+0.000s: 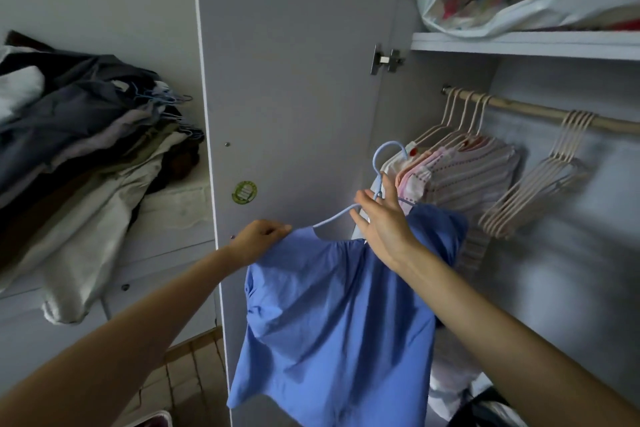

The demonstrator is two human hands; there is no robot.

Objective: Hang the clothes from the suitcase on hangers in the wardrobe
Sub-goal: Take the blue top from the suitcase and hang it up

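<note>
Presently, a blue garment (332, 322) hangs from a light blue wire hanger (377, 180) held up in front of the open wardrobe door (294, 80). The left hand (258, 241) pinches the garment's left shoulder edge, fingers curled round the cloth. The right hand (381, 218) is at the hanger's neck, just below the hook; its fingers are fairly straight, with the wire passing between them, and whether they actually clamp it cannot be told. The garment's right shoulder is bunched behind the right wrist, while its left side drapes off the hanger's bare left arm. Inside the wardrobe, a wooden rail (540, 113) carries several pale hangers with pink and striped clothes (460, 177) at its left end, just behind the raised hook. A bunch of empty pale hangers (540, 191) hangs further right on the same rail, apart from the clothed ones. Above the rail, a shelf (519, 45) bears a white plastic bag (519, 0) of mixed fabrics. To the left of the door, a heap of dark and pale clothes (86, 149) with wire hangers lies on a white surface.
</note>
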